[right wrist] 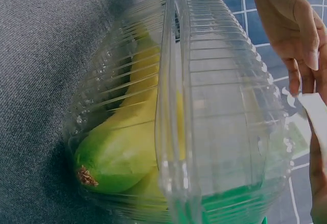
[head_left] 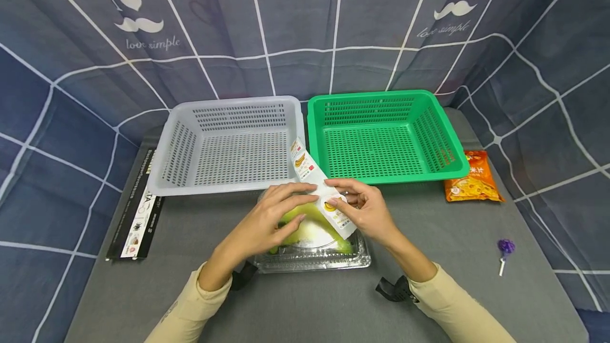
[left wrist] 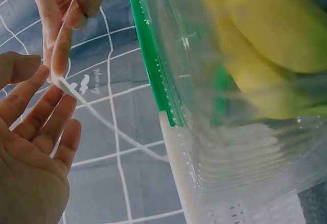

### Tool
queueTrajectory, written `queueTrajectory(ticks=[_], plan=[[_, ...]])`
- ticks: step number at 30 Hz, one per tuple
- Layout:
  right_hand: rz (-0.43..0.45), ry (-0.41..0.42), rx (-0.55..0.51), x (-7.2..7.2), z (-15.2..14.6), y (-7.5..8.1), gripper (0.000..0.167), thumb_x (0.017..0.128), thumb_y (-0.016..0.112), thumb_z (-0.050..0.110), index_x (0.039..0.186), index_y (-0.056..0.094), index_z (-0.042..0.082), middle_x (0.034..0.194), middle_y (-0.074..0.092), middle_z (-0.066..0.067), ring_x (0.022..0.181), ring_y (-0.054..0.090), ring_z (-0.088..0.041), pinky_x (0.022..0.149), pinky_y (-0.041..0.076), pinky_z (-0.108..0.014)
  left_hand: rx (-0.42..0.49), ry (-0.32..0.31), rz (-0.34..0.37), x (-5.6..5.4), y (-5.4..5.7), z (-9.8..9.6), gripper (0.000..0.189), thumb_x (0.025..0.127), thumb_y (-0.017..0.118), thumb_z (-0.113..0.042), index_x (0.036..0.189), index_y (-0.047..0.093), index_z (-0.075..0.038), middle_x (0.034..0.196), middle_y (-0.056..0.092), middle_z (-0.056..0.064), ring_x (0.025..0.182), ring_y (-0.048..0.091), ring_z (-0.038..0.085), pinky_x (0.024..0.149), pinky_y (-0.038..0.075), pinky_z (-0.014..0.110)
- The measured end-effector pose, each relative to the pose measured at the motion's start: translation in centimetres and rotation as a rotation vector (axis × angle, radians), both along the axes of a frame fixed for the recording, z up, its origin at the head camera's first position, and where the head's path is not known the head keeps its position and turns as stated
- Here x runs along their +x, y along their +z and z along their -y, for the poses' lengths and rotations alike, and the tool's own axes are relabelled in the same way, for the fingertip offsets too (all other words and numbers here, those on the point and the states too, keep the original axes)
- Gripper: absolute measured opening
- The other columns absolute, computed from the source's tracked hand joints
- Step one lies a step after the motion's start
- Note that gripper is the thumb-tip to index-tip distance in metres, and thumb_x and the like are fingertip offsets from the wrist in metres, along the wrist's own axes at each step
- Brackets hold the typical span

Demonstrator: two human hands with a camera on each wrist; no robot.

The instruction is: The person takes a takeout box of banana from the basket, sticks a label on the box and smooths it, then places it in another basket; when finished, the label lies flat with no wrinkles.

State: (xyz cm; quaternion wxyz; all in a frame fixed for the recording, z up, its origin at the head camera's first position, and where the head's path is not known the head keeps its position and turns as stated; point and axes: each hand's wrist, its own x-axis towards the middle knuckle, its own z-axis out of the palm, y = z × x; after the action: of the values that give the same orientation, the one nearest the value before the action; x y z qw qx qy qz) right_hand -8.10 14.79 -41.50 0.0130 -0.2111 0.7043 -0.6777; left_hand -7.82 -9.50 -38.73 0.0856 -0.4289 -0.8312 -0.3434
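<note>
A white strip of labels (head_left: 307, 170) printed with bananas lies slanted between both hands, above a clear plastic clamshell box (head_left: 312, 265). My right hand (head_left: 364, 209) pinches its lower part, thumb on the printed face. My left hand (head_left: 269, 218) reaches the strip's middle with nearly straight fingertips, while its thumb stands off from the strip. In the left wrist view, those fingertips (left wrist: 64, 101) touch the strip's bent edge. Inside the closed box lie yellow-green bananas (right wrist: 120, 150), partly hidden by the hands and strip in the head view.
Behind the box stand a light grey basket (head_left: 224, 190) and a green basket (head_left: 381, 179), side by side. An orange snack bag (head_left: 473, 181) and a purple lollipop-like item (head_left: 506, 247) lie at right. A flat black-and-white box (head_left: 138, 216) lies at left.
</note>
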Motion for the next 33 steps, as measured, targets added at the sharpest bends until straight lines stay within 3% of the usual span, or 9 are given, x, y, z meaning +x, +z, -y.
queueTrajectory(ticks=[6,13,21,33], plan=[[0.049,0.093,-0.035,0.02,-0.10,-0.04,0.048,0.088,0.062,-0.011,0.134,0.051,-0.010,0.121,0.059,-0.034,0.084,0.074,-0.014,0.062,0.059,-0.039,-0.010,0.022,-0.036,-0.30,-0.24,0.18,0.044,0.088,0.067,-0.009,0.131,0.061,-0.011,0.142,0.053,0.006,0.133,0.047,0.025,0.109,0.037,0.046],[-0.009,0.047,-0.048,-0.33,-0.01,-0.20,0.044,0.086,0.064,-0.014,0.129,0.054,-0.010,0.108,0.064,-0.035,0.083,0.074,-0.012,0.062,0.059,-0.035,-0.012,0.024,-0.108,-0.04,0.03,-0.13,0.042,0.086,0.067,-0.009,0.128,0.063,-0.010,0.138,0.057,0.006,0.128,0.051,0.024,0.109,0.038,0.043],[-0.050,0.038,-0.008,-0.34,0.20,0.12,0.038,0.088,0.063,-0.011,0.125,0.057,-0.009,0.105,0.068,-0.031,0.086,0.073,-0.011,0.063,0.059,-0.032,0.035,-0.019,-0.093,-0.12,0.05,-0.39,0.041,0.088,0.064,-0.008,0.129,0.063,-0.011,0.137,0.057,0.007,0.125,0.055,0.023,0.105,0.044,0.040],[-0.035,0.024,0.004,-0.10,0.18,0.04,0.032,0.089,0.063,-0.008,0.121,0.061,-0.007,0.103,0.069,-0.028,0.083,0.074,-0.012,0.059,0.058,-0.033,0.056,-0.046,-0.073,-0.05,-0.14,-0.69,0.040,0.089,0.063,-0.007,0.129,0.063,-0.008,0.134,0.058,0.007,0.122,0.058,0.021,0.103,0.046,0.037]])
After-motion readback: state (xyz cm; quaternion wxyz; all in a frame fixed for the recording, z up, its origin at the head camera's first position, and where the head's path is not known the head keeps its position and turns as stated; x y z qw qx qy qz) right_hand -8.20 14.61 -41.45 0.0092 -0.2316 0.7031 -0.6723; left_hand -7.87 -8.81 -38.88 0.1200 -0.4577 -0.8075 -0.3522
